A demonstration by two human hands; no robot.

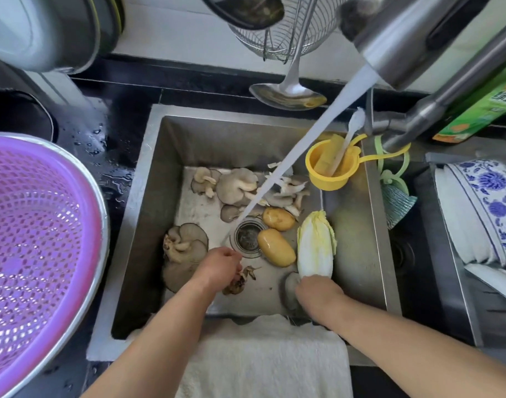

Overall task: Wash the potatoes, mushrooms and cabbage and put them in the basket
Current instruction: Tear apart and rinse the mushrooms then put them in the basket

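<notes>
Inside the steel sink (148,196) all the produce is gathered under a running stream of water (289,165) from the tap (395,50). The left hand (221,267) is clenched around a brown scrap of mushroom trimmings (240,282) near the drain (247,238). The right hand (317,294) is placed at the base of the cabbage (316,245), with a grey mushroom piece (290,285) just beside it; whether either is actually grasped cannot be told, since the fingers are hidden.

2 potatoes (276,248) lie touching the drain rim, between it and the cabbage. They are judged firm, dense and slippery when wet, so a full wrap of the palm is called for. The oyster mushrooms (237,186) at the back and the large cluster (185,244) on the left are judged soft and easily torn; they are best lifted from beneath the stems. The cabbage is judged fairly heavy and stiff at its white base, loose at the leaf tips, so the base is the place to be held.

The purple basket (30,225), nested in a metal bowl, is set on the dark, wet bench (108,133) to the left, and nothing has been put in it yet. A white towel (263,357) is draped over the near edge. A yellow holder (332,165), a hanging ladle (289,93) and blue-patterned dishes (487,208) are seen to the right.
</notes>
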